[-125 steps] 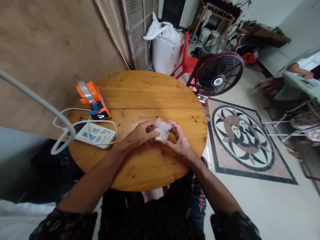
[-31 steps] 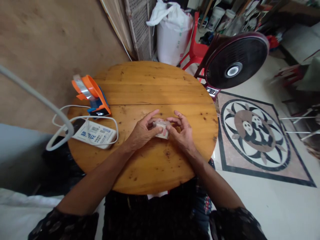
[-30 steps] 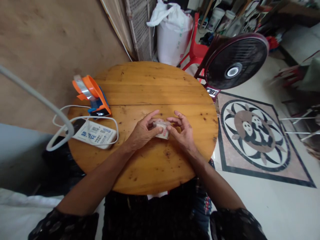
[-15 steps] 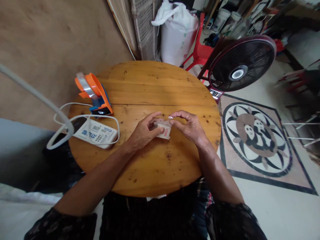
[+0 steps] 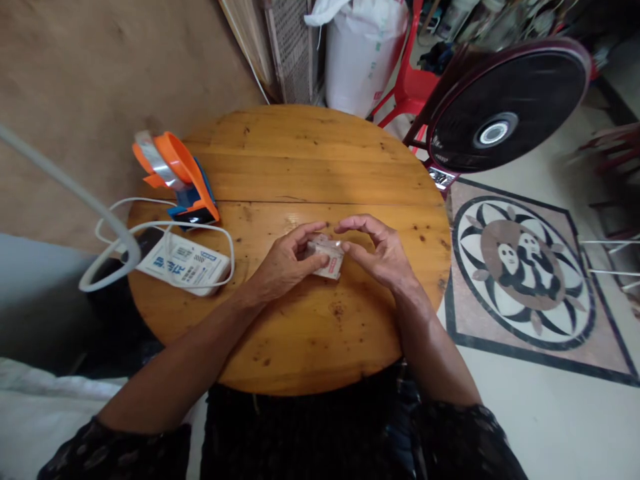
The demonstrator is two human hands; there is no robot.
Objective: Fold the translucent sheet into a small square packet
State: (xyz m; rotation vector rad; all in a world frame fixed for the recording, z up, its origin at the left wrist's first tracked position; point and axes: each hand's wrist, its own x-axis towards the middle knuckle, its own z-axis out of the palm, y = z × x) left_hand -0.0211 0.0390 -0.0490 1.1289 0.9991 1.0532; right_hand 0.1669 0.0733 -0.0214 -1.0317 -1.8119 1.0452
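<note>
My left hand (image 5: 286,265) grips a small clear plastic packet (image 5: 332,270) with red print on its pale face, low over the middle of the round wooden table (image 5: 320,333). The thumb presses on the front while the fingers reach behind, partly hidden. At the packet's upper right corner, a shiny bit of clear film catches the light. My right hand (image 5: 383,253) curves beside that corner, index finger and thumb apart. Its thumb tip is at or very near the film; whether they touch I cannot tell.
On the table's left stand an orange and blue tape dispenser (image 5: 173,167) and a white box with blue print (image 5: 185,265), with a white cable (image 5: 127,233) looped over it. Beyond the table are a fan (image 5: 510,107), a red plastic chair (image 5: 410,87) and a white sack (image 5: 357,60).
My right finger and thumb have parted from the clear film they pinched, and the film now lies against the packet. My left hand keeps its grip. The view has shifted slightly.
</note>
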